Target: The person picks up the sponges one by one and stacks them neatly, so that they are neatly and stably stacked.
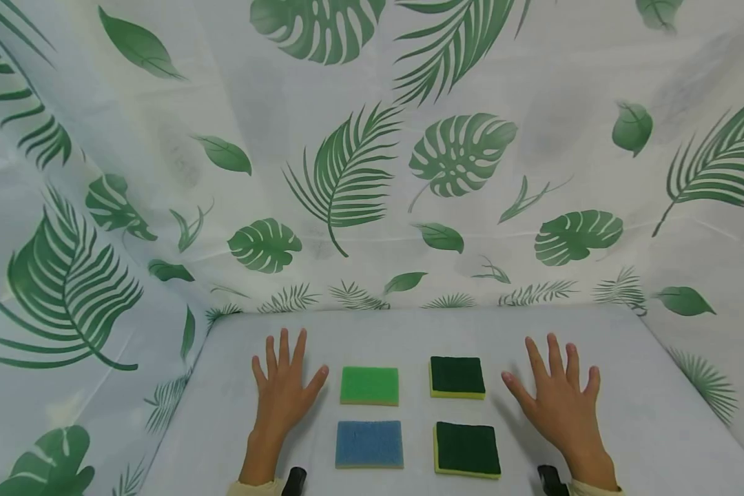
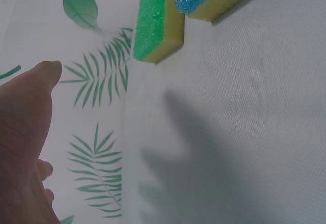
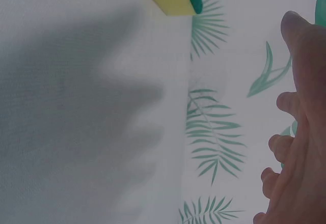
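Note:
Several sponges lie flat in two columns on the white table. A light green sponge [image 1: 369,385] is at the back left, with a blue sponge [image 1: 369,444] in front of it. On the right side are two dark green sponges with yellow undersides, one at the back [image 1: 457,375] and one at the front [image 1: 467,448]. My left hand [image 1: 283,393] is left of the light green sponge, fingers spread, holding nothing. To the right of the dark green pair, my right hand [image 1: 561,406] also has its fingers spread and holds nothing. Both hands cast shadows on the table and touch no sponge.
The white table [image 1: 403,337] is bordered at the back and sides by a hanging white sheet [image 1: 273,151] printed with green leaves. A black strap piece [image 1: 294,480] is at the left wrist, and another [image 1: 552,480] at the right wrist.

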`<state>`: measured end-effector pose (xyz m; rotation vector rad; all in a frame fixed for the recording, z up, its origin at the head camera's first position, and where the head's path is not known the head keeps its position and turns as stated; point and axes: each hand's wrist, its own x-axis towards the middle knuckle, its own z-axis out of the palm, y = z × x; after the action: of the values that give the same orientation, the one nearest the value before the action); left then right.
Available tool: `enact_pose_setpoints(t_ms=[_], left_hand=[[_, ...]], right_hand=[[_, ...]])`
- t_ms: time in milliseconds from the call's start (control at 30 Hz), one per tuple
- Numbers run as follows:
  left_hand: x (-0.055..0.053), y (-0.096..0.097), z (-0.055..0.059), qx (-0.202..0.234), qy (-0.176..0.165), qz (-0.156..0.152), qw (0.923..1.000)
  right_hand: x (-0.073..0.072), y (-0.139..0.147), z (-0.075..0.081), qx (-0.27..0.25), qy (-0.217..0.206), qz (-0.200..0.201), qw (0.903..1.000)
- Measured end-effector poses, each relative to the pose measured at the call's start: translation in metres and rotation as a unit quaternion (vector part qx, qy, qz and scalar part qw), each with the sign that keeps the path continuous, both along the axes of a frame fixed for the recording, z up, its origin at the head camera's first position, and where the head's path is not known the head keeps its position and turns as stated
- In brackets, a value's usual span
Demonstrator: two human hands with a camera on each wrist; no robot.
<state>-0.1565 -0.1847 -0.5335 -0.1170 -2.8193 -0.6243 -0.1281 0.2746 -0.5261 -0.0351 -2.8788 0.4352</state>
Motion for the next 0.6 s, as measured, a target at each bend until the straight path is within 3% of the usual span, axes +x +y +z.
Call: enact_pose_setpoints(t_ms=[167,267,433,600], left_hand=[[0.001,-0.001,-0.002,0.010,0.002,0.002,0.9999],[0.008,0.001,-0.001,0.048,-0.001,-0.002,0.9988],[0.031,0.003,-0.005,0.116,-0.041,-0.036,0.9917],[0.057,0.008,-0.019,0.168,-0.074,-0.095,0.9784]], right_hand=[[-0.003,-0.001,-0.002,-0.004,-0.001,0.002,1.0000],[-0.001,-0.002,-0.004,-0.010,-0.005,0.004,0.9999],[0.006,-0.009,-0.005,-0.042,-0.020,0.010,0.9989],[0.014,-0.019,-0.001,-0.065,-0.021,0.023,0.9974]])
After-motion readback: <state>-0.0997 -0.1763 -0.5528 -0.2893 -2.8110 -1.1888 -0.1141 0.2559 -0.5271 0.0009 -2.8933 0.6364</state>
